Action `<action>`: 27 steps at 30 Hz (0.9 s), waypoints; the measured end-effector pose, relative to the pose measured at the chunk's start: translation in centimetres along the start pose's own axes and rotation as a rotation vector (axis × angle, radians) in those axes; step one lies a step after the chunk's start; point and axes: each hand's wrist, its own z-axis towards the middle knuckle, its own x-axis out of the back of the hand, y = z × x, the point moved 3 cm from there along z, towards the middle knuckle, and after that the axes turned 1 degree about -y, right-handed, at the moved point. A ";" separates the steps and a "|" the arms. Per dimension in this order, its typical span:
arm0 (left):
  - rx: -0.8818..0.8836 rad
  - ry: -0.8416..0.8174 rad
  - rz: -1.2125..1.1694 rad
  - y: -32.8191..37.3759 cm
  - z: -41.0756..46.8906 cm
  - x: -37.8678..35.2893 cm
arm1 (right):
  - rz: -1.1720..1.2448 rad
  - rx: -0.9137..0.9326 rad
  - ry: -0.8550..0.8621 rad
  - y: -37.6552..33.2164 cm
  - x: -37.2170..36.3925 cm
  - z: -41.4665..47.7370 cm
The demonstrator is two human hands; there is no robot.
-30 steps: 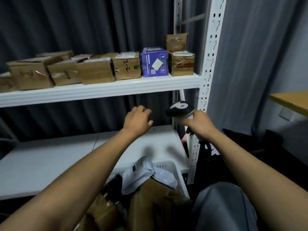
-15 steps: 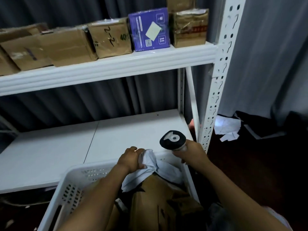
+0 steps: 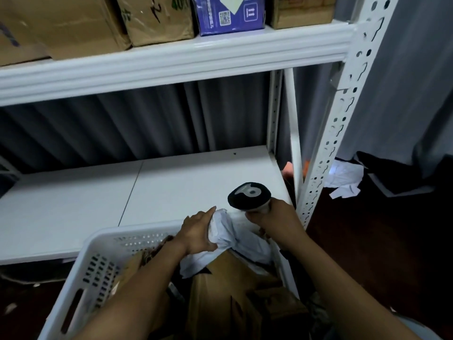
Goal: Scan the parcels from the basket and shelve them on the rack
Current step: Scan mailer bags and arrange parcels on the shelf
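A white perforated basket [image 3: 98, 268] stands in front of the rack, filled with brown cardboard parcels [image 3: 220, 298] and a white soft mailer bag [image 3: 230, 236] on top. My left hand [image 3: 196, 231] grips the bag at its upper left end, thumb underneath. My right hand [image 3: 277, 217] holds a black and white barcode scanner [image 3: 248, 196] just right of the bag, its head above the lower shelf's front edge. The white lower shelf [image 3: 122, 197] of the rack lies directly behind the basket.
The upper shelf [image 3: 171, 62] carries several brown boxes [image 3: 157, 18] and a blue box [image 3: 228, 15]. A white perforated rack post [image 3: 335, 133] rises at right. Crumpled white paper [image 3: 343, 177] and dark fabric lie on the dark floor to the right. Grey curtain behind.
Both hands came down from shelf height to the basket. My left hand took hold of the white bag and has lifted its end slightly. The view tilted down and closer.
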 end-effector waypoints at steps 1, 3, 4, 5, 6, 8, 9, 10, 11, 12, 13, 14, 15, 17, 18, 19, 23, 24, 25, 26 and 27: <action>0.012 0.067 -0.082 0.1 -0.6 0.3 | 0.005 0.007 -0.008 -0.1 -0.1 0.0; 0.046 0.228 -0.295 0.3 -1.6 1.3 | 0.076 0.010 -0.031 -0.3 -0.2 0.1; 0.068 0.301 -0.389 0.5 -2.1 1.7 | 0.138 0.002 -0.045 -0.4 -0.4 0.1; 0.095 0.362 -0.462 0.6 -2.6 2.2 | 0.199 -0.003 -0.064 -0.6 -0.6 0.1; 0.120 0.421 -0.514 0.8 -3.0 2.7 | 0.253 -0.004 -0.082 -0.8 -0.8 0.0; 0.180 0.515 -0.635 1.0 -3.5 3.2 | 0.352 -0.003 -0.113 -0.9 -1.4 0.3; 0.207 0.549 -0.705 1.3 -3.9 3.5 | 0.389 0.009 -0.128 -1.0 -1.6 0.3; 0.219 0.568 -0.787 2.0 -4.5 3.9 | 0.423 0.029 -0.146 -1.3 -1.9 0.2; 0.215 0.591 -0.872 2.8 -5.2 4.3 | 0.454 0.049 -0.161 -1.5 -2.1 0.1; 0.197 0.601 -0.955 3.5 -5.7 4.5 | 0.483 0.056 -0.168 -1.7 -2.3 0.1; 0.178 0.598 -1.018 4.1 -6.3 4.7 | 0.519 0.061 -0.172 -1.8 -2.4 0.1; 0.154 0.583 -1.065 4.4 -6.7 4.7 | 0.564 0.066 -0.178 -2.0 -2.5 0.1; 0.136 0.562 -1.118 4.4 -7.1 4.7 | 0.621 0.064 -0.184 -2.1 -2.5 0.2; 0.115 0.510 -1.205 4.0 -7.8 4.7 | 0.748 0.043 -0.209 -2.4 -2.3 0.4; 0.100 0.461 -1.228 3.7 -8.2 4.7 | 0.804 0.027 -0.226 -2.5 -2.4 0.5; 0.083 0.405 -1.240 3.5 -8.5 4.7 | 0.855 0.017 -0.245 -2.6 -2.4 0.5; 0.020 0.285 -1.191 3.3 -9.4 4.6 | 0.905 -0.002 -0.275 -3.3 -2.1 0.3; 0.028 0.303 -1.185 3.3 -9.5 4.6 | 0.879 0.003 -0.262 -3.4 -2.1 0.3; 0.033 0.328 -1.182 3.2 -9.6 4.6 | 0.838 0.016 -0.233 -3.3 -2.0 0.5; 0.035 0.360 -1.168 3.2 -9.7 4.6 | 0.780 0.027 -0.195 -3.2 -2.0 0.6; 0.041 0.398 -1.143 3.1 -9.9 4.7 | 0.720 0.029 -0.156 -2.9 -1.8 0.7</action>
